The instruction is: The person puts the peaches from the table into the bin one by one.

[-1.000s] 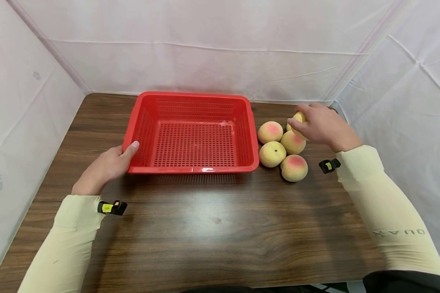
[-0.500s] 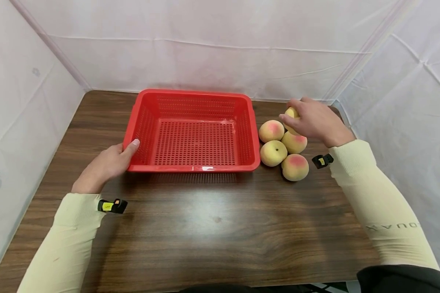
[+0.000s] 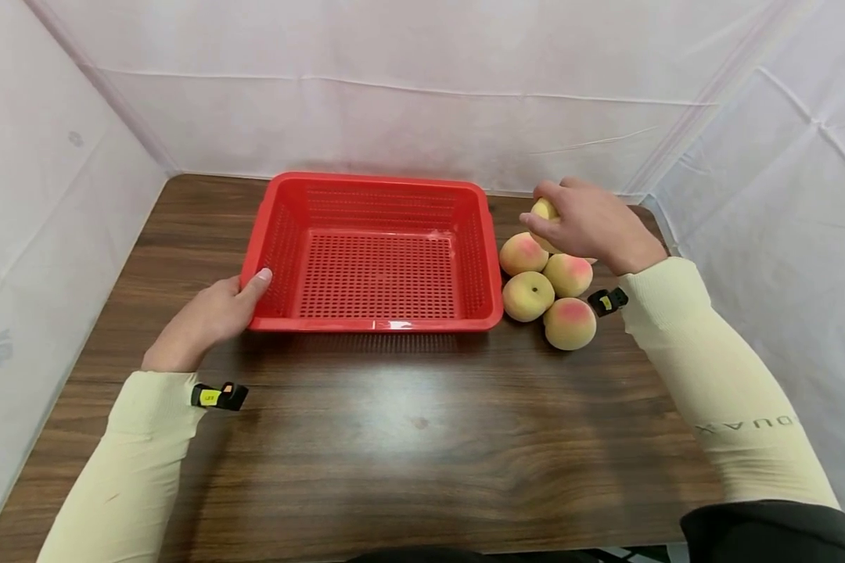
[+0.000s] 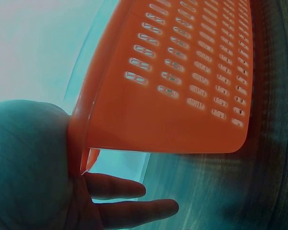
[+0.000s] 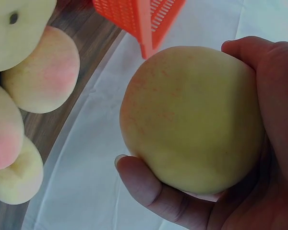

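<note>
In the head view, my left hand (image 3: 214, 317) holds the red plastic basket (image 3: 376, 324) by its front left corner, thumb over the rim. Two fingers (image 4: 139, 211) stretch out below that rim in the left wrist view. My right hand (image 3: 591, 223) grips a yellow peach (image 3: 544, 209) and holds it up over the back of a group of peaches, to the right of the basket. Seen from the right wrist, thumb and fingers curl round this peach (image 5: 192, 120), which has faint red flecks. Through the basket's mouth, its perforated bottom shows bare.
Several pink-and-yellow peaches, among them a front one (image 3: 569, 324) and a yellow one (image 3: 528, 296), cluster against the basket's right side. Another is partly hidden behind my right hand. White sheeting (image 3: 408, 125) stands along the back and sides of the dark wooden table (image 3: 394, 469).
My right hand has lifted the peach from the back of the group and carried it left, toward the basket. The left hand and the basket have stayed in place.
</note>
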The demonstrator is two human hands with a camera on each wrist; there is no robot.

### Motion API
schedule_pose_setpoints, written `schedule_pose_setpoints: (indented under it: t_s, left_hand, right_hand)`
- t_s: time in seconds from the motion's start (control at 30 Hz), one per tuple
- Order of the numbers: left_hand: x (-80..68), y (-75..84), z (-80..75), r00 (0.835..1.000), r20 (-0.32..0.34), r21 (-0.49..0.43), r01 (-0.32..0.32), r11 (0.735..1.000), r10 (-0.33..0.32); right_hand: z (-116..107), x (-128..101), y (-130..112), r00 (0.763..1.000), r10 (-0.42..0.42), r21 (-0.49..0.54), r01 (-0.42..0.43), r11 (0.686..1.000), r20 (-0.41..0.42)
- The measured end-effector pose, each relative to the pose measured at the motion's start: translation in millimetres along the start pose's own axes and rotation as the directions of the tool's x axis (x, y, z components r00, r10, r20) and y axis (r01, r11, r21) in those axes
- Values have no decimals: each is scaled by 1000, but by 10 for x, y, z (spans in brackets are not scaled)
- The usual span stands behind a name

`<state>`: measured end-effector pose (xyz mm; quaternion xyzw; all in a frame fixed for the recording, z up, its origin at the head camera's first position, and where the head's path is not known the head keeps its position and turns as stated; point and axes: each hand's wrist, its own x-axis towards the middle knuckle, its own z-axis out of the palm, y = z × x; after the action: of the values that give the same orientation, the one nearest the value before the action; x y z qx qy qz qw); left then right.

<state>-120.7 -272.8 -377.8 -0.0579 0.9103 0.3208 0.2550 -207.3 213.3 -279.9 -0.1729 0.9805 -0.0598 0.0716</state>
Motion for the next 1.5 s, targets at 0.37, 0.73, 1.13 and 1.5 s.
schedule_pose_setpoints:
  t_s: [0.37, 0.73, 1.13, 1.5]
  left_hand:
    - [-22, -20, -25, 1000, -12, 13, 3, 1000, -3]
    - [4, -42, -11, 1000, -13, 19, -1, 1000, 1]
    - [33, -18, 9, 999, -45, 60, -10, 998, 13]
    - [42, -37, 12, 999, -46, 55, -9, 998, 11]
  right_hand:
    - [-38, 138, -201, 998, -58, -4, 58, 998, -11]
    - [-105, 256, -364, 996, -89, -24, 89, 996, 11]
    - [-148, 366, -607, 990, -140, -35, 141, 989, 17]
    - [-192, 479, -851, 979, -203, -67, 203, 977, 8]
